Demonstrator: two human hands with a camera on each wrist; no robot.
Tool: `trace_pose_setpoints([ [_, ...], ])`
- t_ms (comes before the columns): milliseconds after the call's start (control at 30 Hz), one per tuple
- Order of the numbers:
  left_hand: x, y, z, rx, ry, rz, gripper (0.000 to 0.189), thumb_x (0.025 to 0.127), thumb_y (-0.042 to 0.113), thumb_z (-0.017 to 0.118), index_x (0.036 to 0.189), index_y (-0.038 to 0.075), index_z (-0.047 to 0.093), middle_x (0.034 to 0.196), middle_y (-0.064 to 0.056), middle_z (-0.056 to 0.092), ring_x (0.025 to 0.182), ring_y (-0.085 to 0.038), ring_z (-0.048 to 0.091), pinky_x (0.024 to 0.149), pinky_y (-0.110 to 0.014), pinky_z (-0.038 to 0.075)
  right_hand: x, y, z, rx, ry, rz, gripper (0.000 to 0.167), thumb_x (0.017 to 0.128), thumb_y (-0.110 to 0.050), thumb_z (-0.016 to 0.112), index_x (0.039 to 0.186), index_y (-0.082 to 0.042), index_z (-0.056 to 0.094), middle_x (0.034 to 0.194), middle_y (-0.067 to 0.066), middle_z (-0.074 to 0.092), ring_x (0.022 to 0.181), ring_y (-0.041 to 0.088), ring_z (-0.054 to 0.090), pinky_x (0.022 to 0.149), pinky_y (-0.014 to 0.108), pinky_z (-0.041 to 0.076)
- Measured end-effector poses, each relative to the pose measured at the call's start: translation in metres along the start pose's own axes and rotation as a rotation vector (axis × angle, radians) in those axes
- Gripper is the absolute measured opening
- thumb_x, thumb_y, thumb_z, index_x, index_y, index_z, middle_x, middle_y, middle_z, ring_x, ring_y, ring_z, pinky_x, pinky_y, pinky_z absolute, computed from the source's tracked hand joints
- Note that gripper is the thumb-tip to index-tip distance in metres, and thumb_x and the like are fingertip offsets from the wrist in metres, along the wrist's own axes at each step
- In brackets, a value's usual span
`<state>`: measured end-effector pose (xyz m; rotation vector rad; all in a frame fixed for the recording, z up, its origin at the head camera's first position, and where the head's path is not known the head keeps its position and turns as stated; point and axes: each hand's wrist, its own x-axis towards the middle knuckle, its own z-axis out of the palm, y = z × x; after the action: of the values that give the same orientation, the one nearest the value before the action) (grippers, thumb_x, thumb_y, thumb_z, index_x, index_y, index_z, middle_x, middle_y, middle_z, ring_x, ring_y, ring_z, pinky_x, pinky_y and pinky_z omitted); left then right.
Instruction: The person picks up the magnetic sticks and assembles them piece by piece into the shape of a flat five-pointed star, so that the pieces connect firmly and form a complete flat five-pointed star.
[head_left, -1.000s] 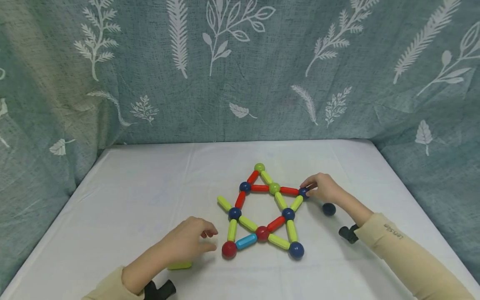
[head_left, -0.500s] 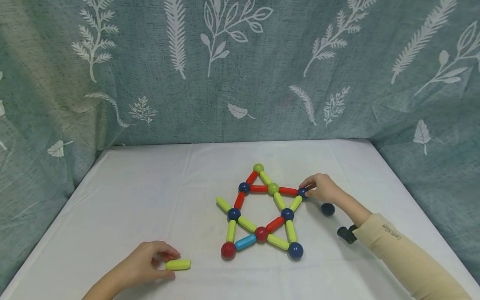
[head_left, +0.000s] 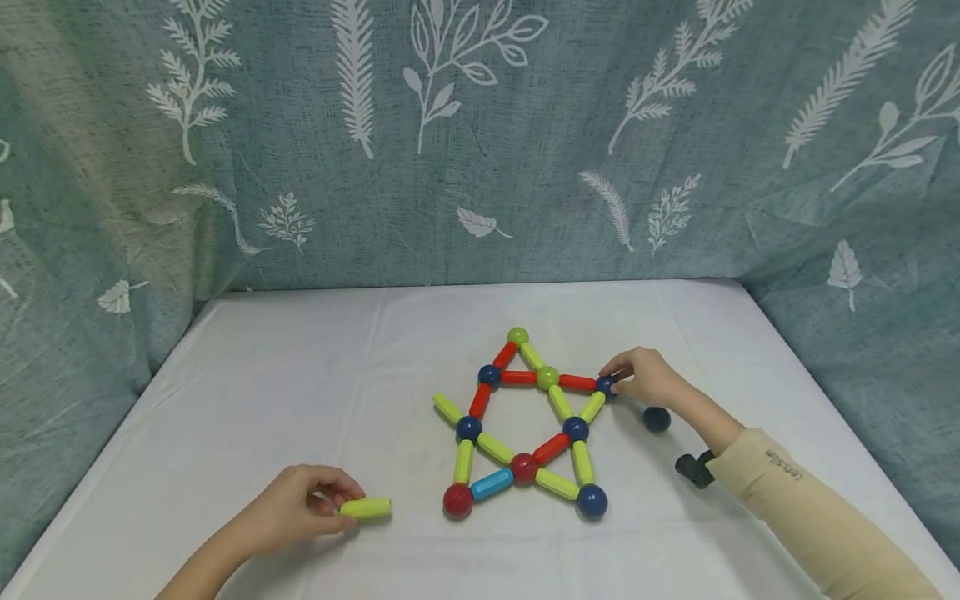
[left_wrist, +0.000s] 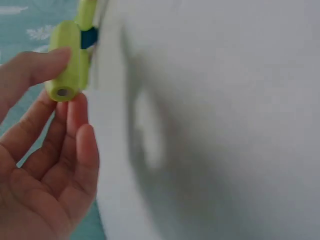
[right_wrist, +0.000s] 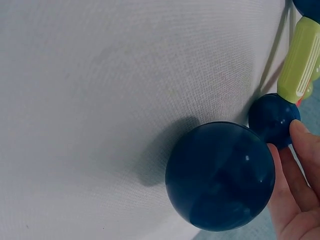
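Note:
My left hand (head_left: 288,510) pinches a yellow-green magnetic stick (head_left: 369,507) between thumb and fingers, left of the figure. In the left wrist view the stick (left_wrist: 66,65) shows a round metal end, with the thumb across its side. My right hand (head_left: 651,379) grips the small blue ball (head_left: 606,386) at the figure's right corner. A red stick (head_left: 578,382) and a yellow-green stick (head_left: 592,407) join that ball. The figure is a star-like frame of balls and sticks lying flat. At its left, one yellow-green stick (head_left: 447,407) sticks out from a blue ball (head_left: 469,427) with its outer end free.
A loose, larger blue ball (head_left: 657,419) lies under the right forearm, close to the right hand. A black wrist mount (head_left: 694,469) hangs by the right sleeve. The white-covered table (head_left: 300,367) ends at a green leaf-print curtain (head_left: 420,217) behind.
My left hand moved back from beside the red corner ball to the loose yellow-green stick, took hold of it, and shifted it slightly up and right. The right hand stays on the blue ball.

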<state>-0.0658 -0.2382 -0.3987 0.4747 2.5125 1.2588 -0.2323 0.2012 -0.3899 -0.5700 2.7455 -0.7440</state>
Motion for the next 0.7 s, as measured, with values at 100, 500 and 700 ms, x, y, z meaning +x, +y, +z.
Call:
trace_pose_setpoints([
  [100,0.023,0.010,-0.010,-0.020,0.029,0.008,0.024,0.073,0.014,0.076,0.092,0.003,0.067,0.086,-0.003,0.063,0.075,-0.008,0.056,0.064,-0.023,0.051,-0.001,0.001,-0.001,0.002,0.000,0.000,0.024,0.079,0.005,0.063,0.102,0.002,0.066,0.105,0.019,0.063,0.099,0.036,0.058,0.081,0.044,0.048],
  [500,0.140,0.016,-0.012,-0.022,0.170,-0.118,0.029,0.081,0.016,0.069,0.107,0.003,0.065,0.102,-0.008,0.062,0.092,-0.020,0.055,0.078,-0.032,0.047,0.002,0.013,-0.005,0.192,-0.085,0.017,0.028,0.083,-0.002,0.063,0.110,0.002,0.063,0.112,0.020,0.060,0.103,0.034,0.057,0.082,0.039,0.049],
  [700,0.164,0.008,-0.006,-0.040,0.157,-0.158,0.028,0.081,0.011,0.069,0.108,0.001,0.065,0.099,-0.010,0.062,0.083,-0.018,0.056,0.071,-0.027,0.049,0.002,0.039,-0.008,0.534,-0.229,0.093,0.046,0.086,-0.014,0.062,0.125,0.007,0.050,0.125,0.023,0.050,0.107,0.026,0.054,0.088,0.036,0.046],
])
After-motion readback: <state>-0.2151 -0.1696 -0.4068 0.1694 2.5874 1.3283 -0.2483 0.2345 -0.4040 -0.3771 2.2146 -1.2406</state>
